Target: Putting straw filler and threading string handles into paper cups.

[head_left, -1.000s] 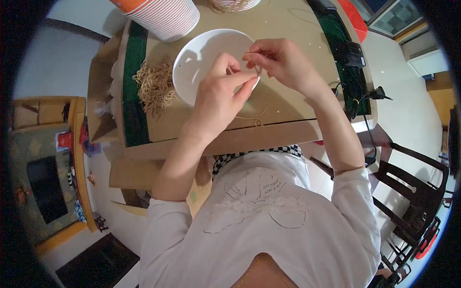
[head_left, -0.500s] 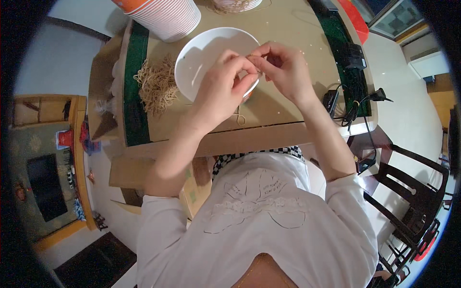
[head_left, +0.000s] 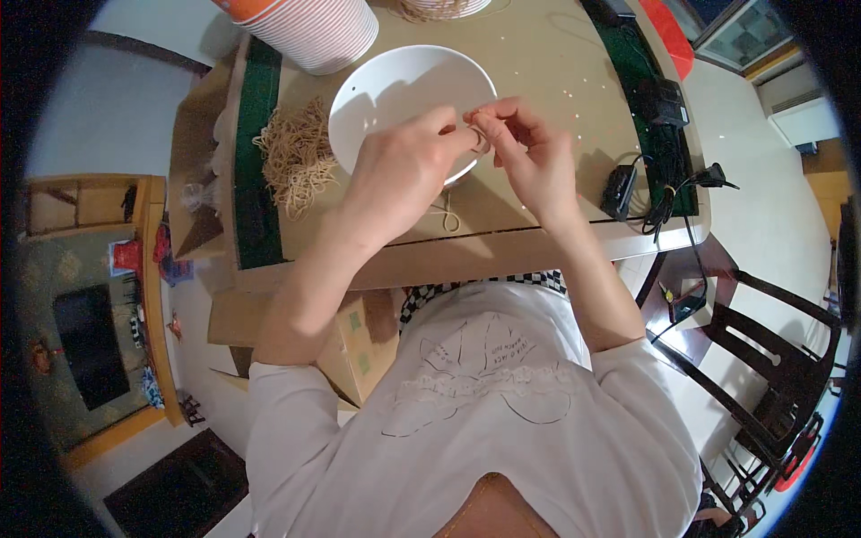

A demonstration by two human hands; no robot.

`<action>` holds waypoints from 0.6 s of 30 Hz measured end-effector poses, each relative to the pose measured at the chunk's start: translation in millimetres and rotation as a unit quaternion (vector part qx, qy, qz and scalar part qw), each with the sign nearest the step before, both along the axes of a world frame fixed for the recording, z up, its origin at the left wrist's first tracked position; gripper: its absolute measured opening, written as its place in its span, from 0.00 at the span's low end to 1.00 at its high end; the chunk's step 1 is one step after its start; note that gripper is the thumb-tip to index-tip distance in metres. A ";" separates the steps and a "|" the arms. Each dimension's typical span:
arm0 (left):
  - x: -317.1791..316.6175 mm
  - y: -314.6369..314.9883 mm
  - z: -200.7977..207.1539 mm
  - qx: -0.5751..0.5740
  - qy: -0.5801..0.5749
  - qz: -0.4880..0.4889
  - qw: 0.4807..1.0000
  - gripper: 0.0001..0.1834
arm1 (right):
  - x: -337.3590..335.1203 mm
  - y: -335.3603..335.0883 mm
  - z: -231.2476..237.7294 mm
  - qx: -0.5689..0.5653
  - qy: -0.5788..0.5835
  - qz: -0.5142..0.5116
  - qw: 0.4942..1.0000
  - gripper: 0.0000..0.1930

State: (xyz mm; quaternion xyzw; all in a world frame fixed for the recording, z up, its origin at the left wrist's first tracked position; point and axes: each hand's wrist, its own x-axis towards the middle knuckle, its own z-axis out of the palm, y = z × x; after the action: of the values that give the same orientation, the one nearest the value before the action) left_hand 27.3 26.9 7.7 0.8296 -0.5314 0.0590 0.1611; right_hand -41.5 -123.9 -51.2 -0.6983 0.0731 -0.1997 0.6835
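My two hands met just right of the upper middle of the frame, over the near right part of the rim of a white bowl (head_left: 404, 81). The thumb and forefinger of my right hand (head_left: 535, 161) were drawn together in a pinch, its other fingers curled loosely behind, and between the tips I had a thin tan strand (head_left: 482, 136). My left hand (head_left: 404, 170) came in from the left with its back turned up, the forefinger bent in against that strand; its thumb was hidden beneath, so I could not tell how tightly those fingers had closed, or on how much of the strand.

Below the bowl, near the table's front edge, a looped piece of cord (head_left: 450, 220) lay on the tan tabletop (head_left: 529, 193); my left hand covered the area above it, so whether it joined the strand I could not tell. Just beside the bowl, at left of centre, a loose heap of tan cord (head_left: 298, 161) was spread. A stack of striped paper tubs (head_left: 318, 40) leaned in the upper left, and another tub (head_left: 439, 8) was cut off by the top edge, with cord around it. Towards the right sat a black adapter (head_left: 619, 191), near a tied bundle of black cable (head_left: 662, 208)
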 end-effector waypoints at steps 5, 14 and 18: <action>2.9 -0.8 4.3 0.032 -0.085 -0.013 0.996 0.10 | 8.2 -5.5 7.0 0.019 -0.049 0.012 0.999 0.07; 4.4 -3.2 -1.3 -0.153 0.274 0.056 0.948 0.03 | 5.6 -3.8 0.7 -0.085 -0.059 -0.014 0.995 0.05; 17.6 0.3 6.6 -0.159 0.609 0.158 0.761 0.08 | -0.4 10.5 -4.8 -0.053 -0.094 -0.065 0.992 0.04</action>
State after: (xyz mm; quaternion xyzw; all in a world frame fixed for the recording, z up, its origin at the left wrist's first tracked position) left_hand 44.9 27.2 14.3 0.7256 -0.1658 -0.3499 0.5689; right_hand -42.0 -113.4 -56.1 -0.7055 0.0426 -0.3121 0.6348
